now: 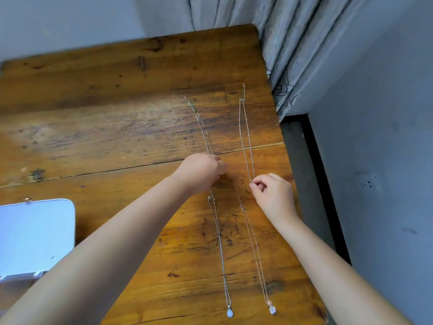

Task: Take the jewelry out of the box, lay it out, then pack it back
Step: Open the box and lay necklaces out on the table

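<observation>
Several thin chain necklaces lie stretched out on the wooden table (pixel 105 141). My left hand (pixel 201 170) is closed over the near end of the far silver chain (pixel 201 125). My right hand (pixel 273 193) pinches the near end of the far rose-gold chain (pixel 244 137). Nearer to me lie a silver necklace (pixel 221 254) with a pale blue pendant and a rose-gold necklace (pixel 254 249) with a clear pendant. The white jewelry box (pixel 35 231) stands open at the left edge, its inside hidden.
Grey curtain (pixel 293 55) hangs behind the table's far right corner. The table's right edge drops off beside a grey wall (pixel 375 184) with a socket. Bare wood stretches to the left and back of the necklaces.
</observation>
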`<state>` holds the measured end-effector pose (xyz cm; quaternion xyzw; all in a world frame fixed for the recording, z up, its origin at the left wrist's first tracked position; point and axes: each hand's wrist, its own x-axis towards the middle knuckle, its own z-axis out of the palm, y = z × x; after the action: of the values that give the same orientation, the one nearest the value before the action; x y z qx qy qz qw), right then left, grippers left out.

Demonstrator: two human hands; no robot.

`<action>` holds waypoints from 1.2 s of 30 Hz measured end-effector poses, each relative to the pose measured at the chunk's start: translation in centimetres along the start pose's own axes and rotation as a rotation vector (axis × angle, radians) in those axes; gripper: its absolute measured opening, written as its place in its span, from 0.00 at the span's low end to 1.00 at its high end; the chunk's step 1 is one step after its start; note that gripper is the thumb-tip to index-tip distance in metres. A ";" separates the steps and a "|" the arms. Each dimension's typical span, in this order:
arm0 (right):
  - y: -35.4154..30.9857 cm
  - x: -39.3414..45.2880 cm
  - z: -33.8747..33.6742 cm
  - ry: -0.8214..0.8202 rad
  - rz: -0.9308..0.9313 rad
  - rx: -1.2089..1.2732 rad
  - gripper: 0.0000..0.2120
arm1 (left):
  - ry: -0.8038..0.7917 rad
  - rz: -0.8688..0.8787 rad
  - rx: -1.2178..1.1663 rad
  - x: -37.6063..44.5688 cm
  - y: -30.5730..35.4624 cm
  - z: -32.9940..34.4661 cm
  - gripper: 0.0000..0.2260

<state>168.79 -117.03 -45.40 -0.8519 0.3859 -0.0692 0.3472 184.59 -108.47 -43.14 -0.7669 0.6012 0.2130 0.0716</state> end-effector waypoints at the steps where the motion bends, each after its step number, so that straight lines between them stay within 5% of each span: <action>1: 0.1 -0.1 0.0 0.000 -0.013 -0.004 0.03 | -0.027 0.017 -0.005 0.2 -0.1 -0.2 0.09; 10: 0.5 -0.4 0.0 -0.008 -0.078 0.019 0.04 | -0.125 0.060 -0.118 0.1 0.4 -0.3 0.10; 24: -1.3 -1.7 0.4 0.046 -0.073 -0.120 0.08 | 0.070 0.046 -0.035 -4.6 0.3 1.6 0.17; 36: -17.9 -12.7 10.3 0.083 -0.271 -0.089 0.06 | 0.459 -0.266 -0.229 -31.8 -12.6 7.3 0.06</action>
<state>174.90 -94.31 -39.64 -0.9072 0.2839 -0.1336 0.2801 188.88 -74.07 -38.45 -0.8702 0.4677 0.0893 -0.1262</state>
